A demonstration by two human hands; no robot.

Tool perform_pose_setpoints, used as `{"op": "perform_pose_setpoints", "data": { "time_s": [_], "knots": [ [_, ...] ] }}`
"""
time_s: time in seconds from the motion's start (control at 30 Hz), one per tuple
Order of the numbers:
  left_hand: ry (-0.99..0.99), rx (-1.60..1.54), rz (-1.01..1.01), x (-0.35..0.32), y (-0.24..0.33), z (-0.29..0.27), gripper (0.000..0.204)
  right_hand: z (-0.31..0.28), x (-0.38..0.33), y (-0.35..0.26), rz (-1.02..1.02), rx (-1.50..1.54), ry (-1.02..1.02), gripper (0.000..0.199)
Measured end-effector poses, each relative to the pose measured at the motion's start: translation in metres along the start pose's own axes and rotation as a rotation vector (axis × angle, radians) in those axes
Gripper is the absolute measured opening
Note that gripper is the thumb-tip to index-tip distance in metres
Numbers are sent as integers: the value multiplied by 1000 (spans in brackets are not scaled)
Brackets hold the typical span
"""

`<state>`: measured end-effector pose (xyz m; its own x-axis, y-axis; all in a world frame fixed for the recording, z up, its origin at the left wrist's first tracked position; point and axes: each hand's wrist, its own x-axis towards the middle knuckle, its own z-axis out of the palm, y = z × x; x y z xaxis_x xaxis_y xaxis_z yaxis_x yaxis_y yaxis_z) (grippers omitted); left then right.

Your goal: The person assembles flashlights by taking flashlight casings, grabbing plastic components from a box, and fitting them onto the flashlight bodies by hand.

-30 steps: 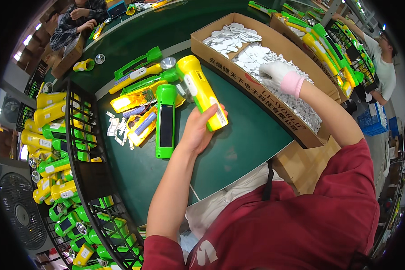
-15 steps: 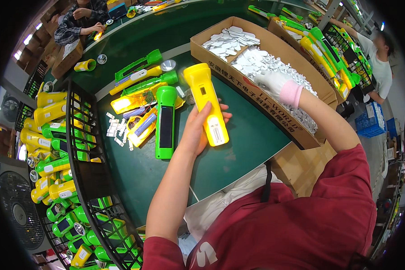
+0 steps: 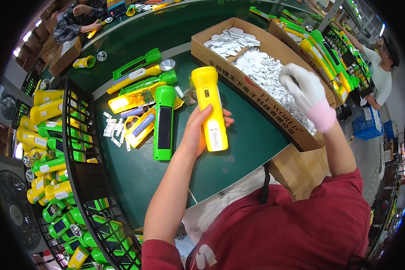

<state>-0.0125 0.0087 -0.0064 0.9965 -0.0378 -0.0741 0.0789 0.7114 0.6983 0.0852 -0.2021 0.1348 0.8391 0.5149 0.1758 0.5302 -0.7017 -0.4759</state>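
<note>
My bare left hand point(image 3: 195, 135) is wrapped round a yellow flashlight body point(image 3: 214, 114), held upright over the green tabletop. Its wide head points away from me. A rectangular slot shows on its upper body, and a pale recess lies near the lower end. My right hand point(image 3: 306, 92), in a white glove with a pink cuff, hovers above the right side of a cardboard box point(image 3: 256, 100) of small white plastic pieces point(image 3: 261, 63). Its fingers are curled together, and whatever they hold is hidden. Left of the yellow body, a green flashlight point(image 3: 165, 123) with a dark panel lies on the table.
A black basket point(image 3: 83, 175) heaped with yellow and green flashlights stands at left. Opened flashlight shells point(image 3: 141, 96) with wires and batteries lie behind the green one, beside small white parts point(image 3: 114, 130). Other people work at far left and far right.
My right hand has lifted out of the white pieces and drawn back to the right, its fingers curled. The yellow flashlight body has shifted slightly right and toward me in my left hand.
</note>
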Motion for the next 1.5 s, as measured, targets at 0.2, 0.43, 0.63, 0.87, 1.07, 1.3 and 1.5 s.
{"op": "perform_pose_setpoints", "data": {
  "time_s": [0.2, 0.43, 0.63, 0.87, 1.07, 1.3, 1.5],
  "knots": [
    [60, -7, 81, 5, -4, 5, 33, 54, -15, -49, -136, 766, -159, 13],
    [208, 257, 404, 4, -12, 7, 28, 109, 30, -41, -92, 1044, -289, 17],
    [255, 254, 444, 7, -12, 3, 26, 119, 34, -35, -78, 1000, -268, 19],
    [281, 344, 470, 7, -15, 3, 26, 120, 30, -42, -53, 863, -171, 20],
    [323, 424, 519, 6, -12, 12, 26, 118, 21, -51, -118, 608, 26, 16],
    [338, 507, 504, 4, -11, 13, 24, 124, 19, -50, -40, 698, 31, 17],
    [350, 634, 564, 6, -15, 6, 28, 122, 19, -51, 5, 670, -9, 21]
  ]
}}
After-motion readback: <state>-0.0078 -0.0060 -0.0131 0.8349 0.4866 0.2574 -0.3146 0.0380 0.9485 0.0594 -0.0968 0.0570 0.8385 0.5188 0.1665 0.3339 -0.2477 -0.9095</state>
